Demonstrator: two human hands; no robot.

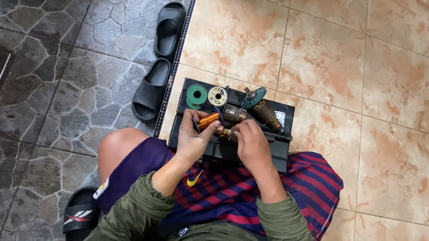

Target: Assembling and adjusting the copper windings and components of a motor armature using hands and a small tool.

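- The person sits with a black tray [282, 123] resting on the knees; everything below is placed against that tray
- Left hand [192, 136], over the tray's near left part, has its fingers closed around a copper wire coil [207, 120], wound bright orange, held just above the tray
- Right hand [250, 142], over the tray's near middle, pinches a small motor armature [225, 132] at its end; fingers are curled shut on it, and it touches or nearly touches the coil
- Judged from this, the step in hand is feeding copper wire onto the armature, a winding stage, seemingly partway
- The next move would call for steady tension on the thin wire and a small turn of the armature between the fingertips
- On the tray's far edge lie a green spool [196, 96], a pale spool [217, 95] and a second armature [262, 112] with a teal fan
- Left of the tray, black sandals [160, 60] lie on the stone paving
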